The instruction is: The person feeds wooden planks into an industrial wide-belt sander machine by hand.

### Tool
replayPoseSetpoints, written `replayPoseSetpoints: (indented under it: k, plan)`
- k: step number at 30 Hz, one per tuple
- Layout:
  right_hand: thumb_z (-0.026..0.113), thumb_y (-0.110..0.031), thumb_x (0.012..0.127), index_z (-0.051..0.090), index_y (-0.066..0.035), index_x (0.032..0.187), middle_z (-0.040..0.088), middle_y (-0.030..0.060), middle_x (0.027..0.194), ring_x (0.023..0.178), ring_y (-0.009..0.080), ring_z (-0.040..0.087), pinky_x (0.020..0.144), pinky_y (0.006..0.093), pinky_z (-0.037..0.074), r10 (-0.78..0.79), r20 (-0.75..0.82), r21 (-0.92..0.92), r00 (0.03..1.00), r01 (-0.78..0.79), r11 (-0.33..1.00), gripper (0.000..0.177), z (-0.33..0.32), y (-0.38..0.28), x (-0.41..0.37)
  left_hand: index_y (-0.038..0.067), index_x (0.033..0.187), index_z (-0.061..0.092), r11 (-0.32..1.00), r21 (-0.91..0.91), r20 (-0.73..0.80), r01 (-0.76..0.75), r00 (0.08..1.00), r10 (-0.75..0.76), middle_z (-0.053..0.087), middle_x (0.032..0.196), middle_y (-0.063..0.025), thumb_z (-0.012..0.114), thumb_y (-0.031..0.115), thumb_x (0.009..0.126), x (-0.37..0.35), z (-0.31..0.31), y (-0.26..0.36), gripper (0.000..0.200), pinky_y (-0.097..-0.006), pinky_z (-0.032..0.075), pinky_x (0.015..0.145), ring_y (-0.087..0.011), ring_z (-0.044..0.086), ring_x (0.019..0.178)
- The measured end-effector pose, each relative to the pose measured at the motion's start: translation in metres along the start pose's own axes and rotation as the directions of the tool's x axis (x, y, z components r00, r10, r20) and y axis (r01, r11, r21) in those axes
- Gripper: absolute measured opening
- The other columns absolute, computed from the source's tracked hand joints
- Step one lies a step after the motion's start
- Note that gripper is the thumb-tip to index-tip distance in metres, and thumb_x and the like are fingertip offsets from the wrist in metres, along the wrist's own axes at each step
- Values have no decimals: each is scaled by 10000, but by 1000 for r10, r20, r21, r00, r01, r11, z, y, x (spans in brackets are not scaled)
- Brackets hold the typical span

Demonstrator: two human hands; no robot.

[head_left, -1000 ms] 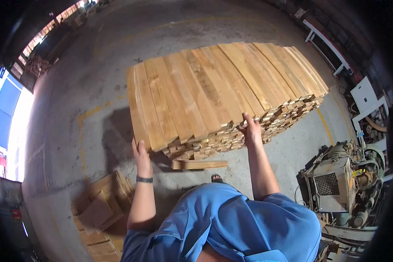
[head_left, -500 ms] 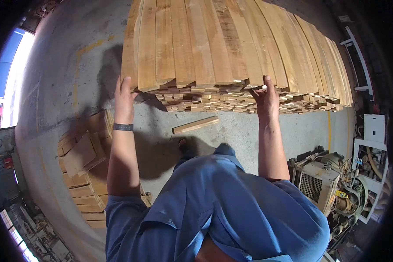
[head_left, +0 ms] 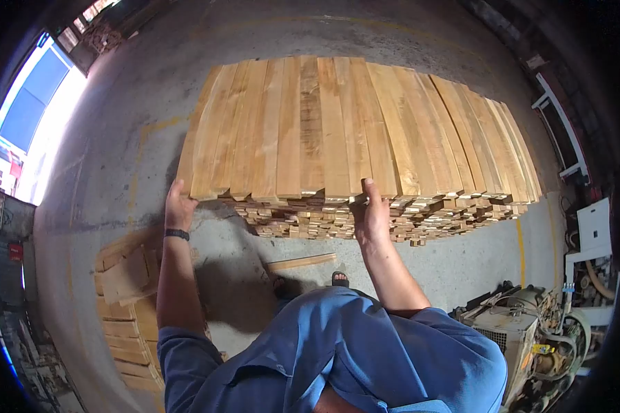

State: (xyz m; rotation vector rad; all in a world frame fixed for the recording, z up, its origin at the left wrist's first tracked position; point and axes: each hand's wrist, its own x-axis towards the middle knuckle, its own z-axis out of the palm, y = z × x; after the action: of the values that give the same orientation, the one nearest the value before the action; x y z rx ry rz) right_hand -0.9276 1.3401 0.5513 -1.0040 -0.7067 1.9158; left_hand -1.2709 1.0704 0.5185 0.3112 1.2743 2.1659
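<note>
A wide stack of wooden boards (head_left: 289, 131) lies before me, its top layer set side by side with the ends facing me. My left hand (head_left: 179, 210), with a dark band on the wrist, is closed on the near left corner of the top layer. Its thumb lies along the outer board's side and its fingers are partly hidden. My right hand (head_left: 374, 217) grips the near ends right of the middle, thumb on top and fingers tucked out of sight below. Under the top layer, many uneven board ends (head_left: 310, 224) show.
A loose wooden strip (head_left: 302, 262) lies on the concrete floor near my feet. Flattened cardboard or flat wooden pieces (head_left: 127, 330) lie to the left. At the right stands a machine (head_left: 506, 330) with hoses, beside a white cabinet (head_left: 594, 228). Yellow lines mark the floor.
The view has tilted up, so the stack sits lower in the picture and its far end shows. Both hands remain on the near board ends. One sandalled foot shows more plainly.
</note>
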Motion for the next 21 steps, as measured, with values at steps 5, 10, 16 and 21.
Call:
replayPoseSetpoints:
  k: [5,10,16,21]
  plan:
    - [725,-251,884,511,-87,1222,622,41,1073,945,171,611,726,351,526,-178,-3,-27,984,178,984,432,10,-10,-12,6,1405,417,999,-13,5,40,999,-40,491,1406,-152,494,236,988,3,-21,-10,483,-514,438,1031,-326,496,1282]
    - [773,-218,819,454,-41,1299,623,111,1095,978,207,631,742,367,548,-353,-57,-94,934,347,933,603,29,-55,-35,47,1376,461,999,-34,19,40,999,-39,543,1353,-114,535,252,985,-22,11,-10,447,-479,483,980,-270,551,1218]
    - [471,-633,959,615,-9,938,602,98,586,479,191,602,442,295,467,-29,76,-720,997,75,690,640,-59,-101,-37,85,1420,421,989,88,130,118,983,-129,562,1316,-93,531,254,1009,-35,32,-27,458,-394,591,823,-237,622,1117]
    - [506,-585,969,616,-4,992,676,144,725,595,215,660,539,340,546,13,61,-709,998,34,704,592,-80,-60,-65,101,1503,313,989,127,174,80,979,-102,544,1343,-83,546,236,1004,-35,58,-8,567,-407,566,864,-243,596,1167]
